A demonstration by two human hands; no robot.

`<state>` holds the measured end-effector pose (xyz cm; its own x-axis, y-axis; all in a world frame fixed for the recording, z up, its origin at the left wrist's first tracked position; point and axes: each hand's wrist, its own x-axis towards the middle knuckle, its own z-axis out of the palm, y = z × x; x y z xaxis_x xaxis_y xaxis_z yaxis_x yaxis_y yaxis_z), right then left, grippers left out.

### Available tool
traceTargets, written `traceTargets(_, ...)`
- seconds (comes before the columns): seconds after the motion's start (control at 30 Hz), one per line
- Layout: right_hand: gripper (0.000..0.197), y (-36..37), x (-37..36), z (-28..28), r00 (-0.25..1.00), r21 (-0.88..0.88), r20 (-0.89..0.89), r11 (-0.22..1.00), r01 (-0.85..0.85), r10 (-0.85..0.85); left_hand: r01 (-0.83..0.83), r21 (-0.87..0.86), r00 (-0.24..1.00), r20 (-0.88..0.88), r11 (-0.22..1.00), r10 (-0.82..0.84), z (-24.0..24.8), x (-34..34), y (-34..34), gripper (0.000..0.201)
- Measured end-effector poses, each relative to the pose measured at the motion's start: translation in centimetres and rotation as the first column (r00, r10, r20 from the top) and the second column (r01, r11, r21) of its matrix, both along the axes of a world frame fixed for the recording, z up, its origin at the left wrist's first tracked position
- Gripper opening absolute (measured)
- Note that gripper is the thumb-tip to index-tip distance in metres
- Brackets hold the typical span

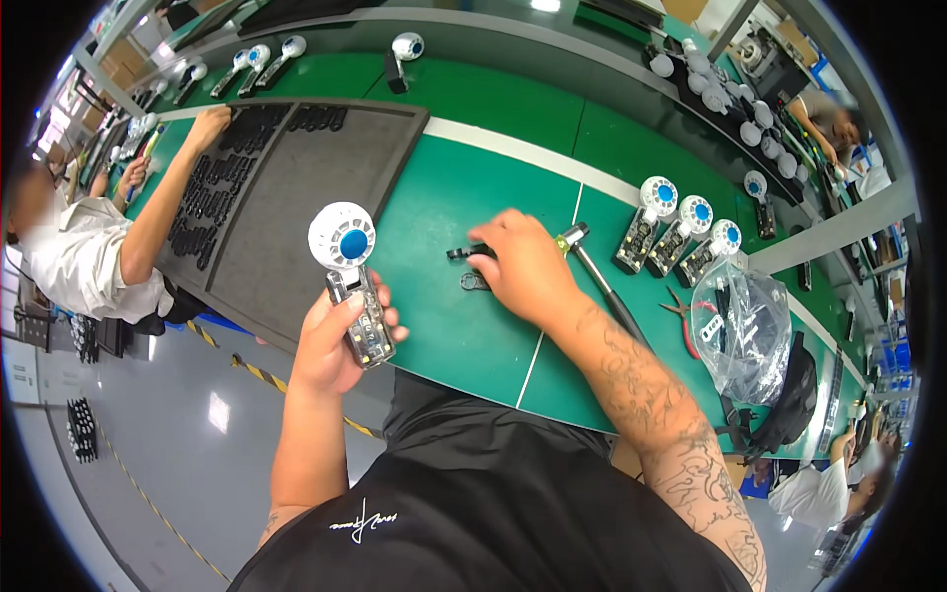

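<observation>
My left hand (333,340) is closed round the open handle of a small handheld fan (341,237). Its white round head has a blue centre and points up, and circuit parts show in the handle. Over the green tabletop, my right hand (528,264) pinches a small black ring-ended part (458,254) between thumb and fingers, which partly hide it. Just below those fingertips lies a second black ring-ended part (473,282) on the table. To the right of my right hand, a hammer (604,281) with a dark handle lies at a slant.
A dark tray (296,212) with rows of black parts lies at left; a co-worker's hand (209,128) reaches over it. Several fans (639,227) stand at right. Red-handled pliers (689,321) lie beside a clear plastic bag (745,335) and a black pouch (789,405).
</observation>
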<state>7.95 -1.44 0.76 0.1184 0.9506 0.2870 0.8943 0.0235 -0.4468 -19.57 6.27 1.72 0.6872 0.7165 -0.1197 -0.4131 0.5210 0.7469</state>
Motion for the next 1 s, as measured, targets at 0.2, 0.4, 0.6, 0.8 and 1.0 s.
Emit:
traceTargets(0.2,0.022,3.6,1.4,3.8,0.958,-0.294,-0.271,0.956,0.007,-0.090,0.193,-0.146,0.974,0.148,0.970,-0.171,0.5,-0.2,-1.3,0.050)
traceTargets(0.4,0.038,0.0,3.7,4.3,0.243,-0.303,-0.930,0.949,-0.091,-0.274,0.201,-0.063,0.971,0.142,0.977,-0.191,-0.5,-0.9,-0.6,0.056)
traceTargets(0.6,0.045,-4.9,2.3,4.8,-0.199,-0.107,-0.971,0.985,-0.134,-0.133,0.211,-0.018,0.966,0.157,0.977,-0.205,-0.5,0.1,-0.5,0.060)
traceTargets(0.8,0.048,-6.1,-1.2,5.1,-0.194,-0.156,-0.967,0.986,-0.064,-0.165,0.183,-0.064,0.982,0.060,0.981,-0.179,1.1,2.5,-1.3,0.067)
traceTargets(1.0,0.042,-4.6,-3.4,4.4,-0.021,-0.110,-0.994,0.992,0.064,-0.109,0.181,0.151,0.979,-0.121,0.972,-0.164,1.3,4.7,-2.3,0.073)
